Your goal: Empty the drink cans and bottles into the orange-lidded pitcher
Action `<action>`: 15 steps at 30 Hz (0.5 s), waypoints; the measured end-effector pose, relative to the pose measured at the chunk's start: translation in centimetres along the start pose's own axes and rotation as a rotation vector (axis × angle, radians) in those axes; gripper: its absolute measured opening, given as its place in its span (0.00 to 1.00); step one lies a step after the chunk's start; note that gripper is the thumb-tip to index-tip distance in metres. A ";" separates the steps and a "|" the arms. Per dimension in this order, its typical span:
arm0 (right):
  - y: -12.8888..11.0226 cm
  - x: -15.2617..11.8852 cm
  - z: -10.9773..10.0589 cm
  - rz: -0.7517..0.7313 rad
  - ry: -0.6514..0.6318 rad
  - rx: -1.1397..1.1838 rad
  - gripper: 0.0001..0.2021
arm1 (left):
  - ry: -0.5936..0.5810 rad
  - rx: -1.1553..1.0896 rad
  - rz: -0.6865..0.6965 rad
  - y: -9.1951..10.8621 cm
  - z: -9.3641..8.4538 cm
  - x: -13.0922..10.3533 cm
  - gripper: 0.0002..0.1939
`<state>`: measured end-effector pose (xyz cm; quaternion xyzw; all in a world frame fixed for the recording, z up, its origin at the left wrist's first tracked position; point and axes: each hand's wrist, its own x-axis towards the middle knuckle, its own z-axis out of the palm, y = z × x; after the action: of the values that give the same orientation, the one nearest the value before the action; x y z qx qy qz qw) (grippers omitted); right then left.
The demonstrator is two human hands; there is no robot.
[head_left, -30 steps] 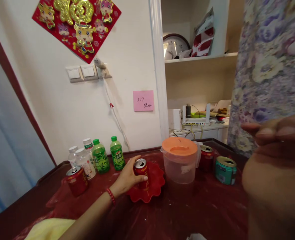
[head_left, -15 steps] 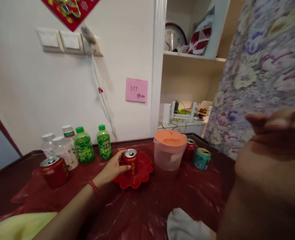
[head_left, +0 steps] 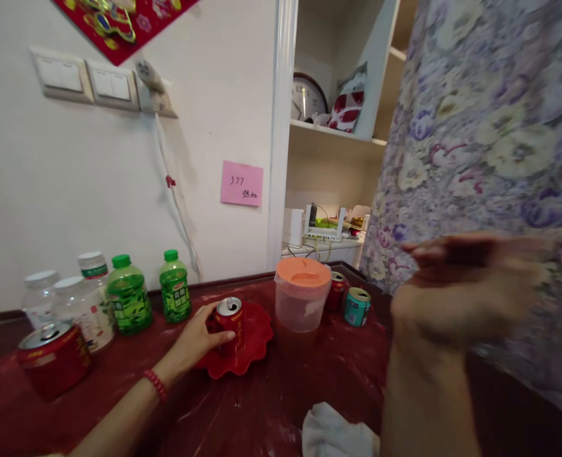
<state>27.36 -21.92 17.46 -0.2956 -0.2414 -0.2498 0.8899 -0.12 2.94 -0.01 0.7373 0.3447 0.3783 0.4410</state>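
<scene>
My left hand (head_left: 198, 339), with a red beaded bracelet at its wrist, is wrapped round the side of a red drink can (head_left: 231, 327). The can stands upright on a red scalloped plate (head_left: 255, 349), and its silver top has an opened tab hole. At the right, my right hand (head_left: 457, 289) is raised in front of the flowered curtain. It is blurred, its fingers loosely bent with a dark gap between them, and nothing shows in it. Right of the plate stands a clear plastic pitcher (head_left: 300, 308) with an orange lid.
Green-capped bottles (head_left: 129, 298), white-capped bottles (head_left: 88, 311) and a larger red can (head_left: 55, 358) stand at the left. Behind the pitcher are another red can (head_left: 335, 292) and a teal can (head_left: 357, 308). A pale cloth (head_left: 333, 431) lies at the front edge.
The view has turned right, so things on the table sit further left. My right hand appears further left and more of it shows. The left hand keeps its grip on the can.
</scene>
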 end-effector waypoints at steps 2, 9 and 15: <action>3.9 -0.9 0.3 0.082 -0.040 -0.043 0.23 | 0.001 0.017 -0.007 -0.2 0.0 0.1 0.49; 16.4 -4.1 -2.2 0.489 -0.273 -0.188 0.22 | -0.019 -0.026 0.001 -1.2 0.0 0.4 0.52; 20.6 -6.7 -4.1 0.746 -0.364 -0.116 0.18 | -0.057 -0.029 -0.017 -0.6 -0.2 0.2 0.53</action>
<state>35.54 -8.13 2.29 -0.4519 -0.2567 0.1329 0.8439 -0.25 3.45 -0.49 0.7384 0.3328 0.3581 0.4646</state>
